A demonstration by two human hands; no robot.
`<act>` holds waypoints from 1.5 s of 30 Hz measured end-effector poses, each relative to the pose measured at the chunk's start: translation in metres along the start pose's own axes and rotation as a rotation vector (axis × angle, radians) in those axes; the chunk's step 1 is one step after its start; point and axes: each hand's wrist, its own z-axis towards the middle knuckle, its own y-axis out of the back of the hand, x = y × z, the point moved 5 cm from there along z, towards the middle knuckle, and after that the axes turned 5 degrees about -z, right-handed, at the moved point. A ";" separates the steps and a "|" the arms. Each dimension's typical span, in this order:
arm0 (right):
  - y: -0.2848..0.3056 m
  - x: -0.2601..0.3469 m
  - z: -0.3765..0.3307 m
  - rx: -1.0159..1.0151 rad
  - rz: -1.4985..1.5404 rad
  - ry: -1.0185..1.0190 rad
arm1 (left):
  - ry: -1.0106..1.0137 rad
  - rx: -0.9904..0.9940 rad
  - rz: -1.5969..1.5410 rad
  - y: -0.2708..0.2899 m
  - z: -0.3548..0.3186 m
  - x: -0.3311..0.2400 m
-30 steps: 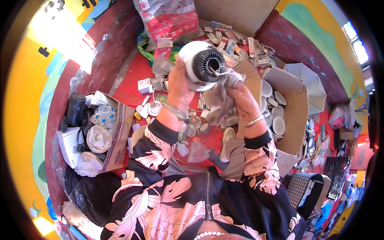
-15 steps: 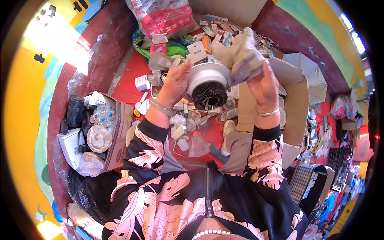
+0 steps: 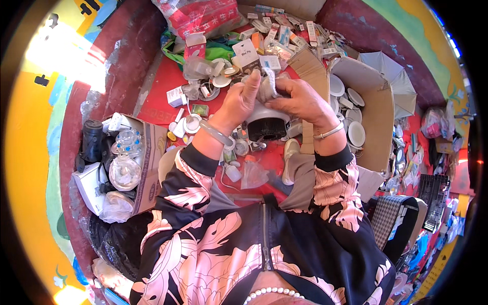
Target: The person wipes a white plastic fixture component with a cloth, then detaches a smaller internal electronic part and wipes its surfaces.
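Between the left hand (image 3: 235, 105) and the right hand (image 3: 302, 103) — both near — I see the white fixture (image 3: 265, 122), axis toward the wearer, black finned end (image 3: 268, 131) foremost; left grips its side, fingers hidden, right pinches the grey cloth (image 3: 268, 87) above.

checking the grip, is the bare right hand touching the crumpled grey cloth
Touching: the head view shows the bare right hand curled against the crumpled grey cloth.

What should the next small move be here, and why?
Perhaps a light wipe of the lamp with the cloth: it sits bunched between the left hand and right hand, right by the lamp's white rim.
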 end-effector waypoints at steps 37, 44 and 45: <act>0.019 -0.015 -0.007 -0.432 0.777 -0.169 | 0.021 0.146 -0.165 0.004 -0.001 -0.012; 0.058 -0.025 -0.016 -0.428 1.377 0.046 | 0.082 -0.087 -0.588 0.023 0.004 -0.021; 0.056 -0.015 -0.020 -0.411 1.392 0.043 | 0.088 -0.114 -0.645 0.025 0.004 -0.022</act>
